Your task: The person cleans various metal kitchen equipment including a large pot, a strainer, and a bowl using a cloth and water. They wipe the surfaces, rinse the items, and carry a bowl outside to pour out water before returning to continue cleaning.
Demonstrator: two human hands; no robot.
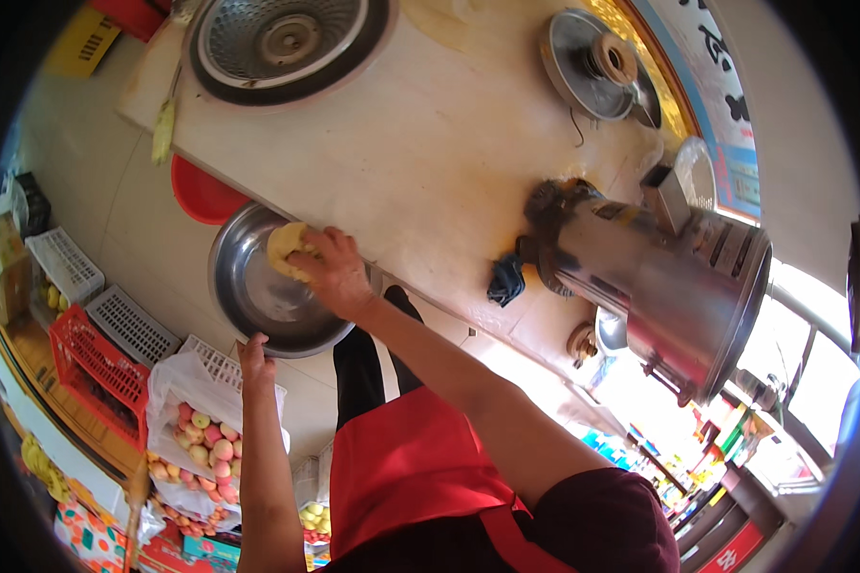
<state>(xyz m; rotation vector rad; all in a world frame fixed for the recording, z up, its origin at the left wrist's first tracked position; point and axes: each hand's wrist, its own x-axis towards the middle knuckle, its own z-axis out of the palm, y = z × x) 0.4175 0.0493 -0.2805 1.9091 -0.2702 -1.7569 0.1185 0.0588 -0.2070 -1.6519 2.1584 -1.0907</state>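
A wide stainless steel basin (276, 294) is at the table's near edge, tilted in my view, its inside shiny and mostly bare. My left hand (256, 362) grips its near rim, with the thumb over the edge and the other fingers hidden below. Inside the basin, near the far wall, my right hand (337, 272) is closed around a pale yellow lump of what looks like dough (285, 251). Part of the lump is covered by my fingers.
On the pale table (401, 143) stand a stainless machine (659, 272) at right, a round perforated metal drum (290, 43) and a metal disc part (595, 64). A dark cloth (506, 279) lies near the machine. Below are a red basin (204, 190), crates (100, 365) and bagged apples (208, 444).
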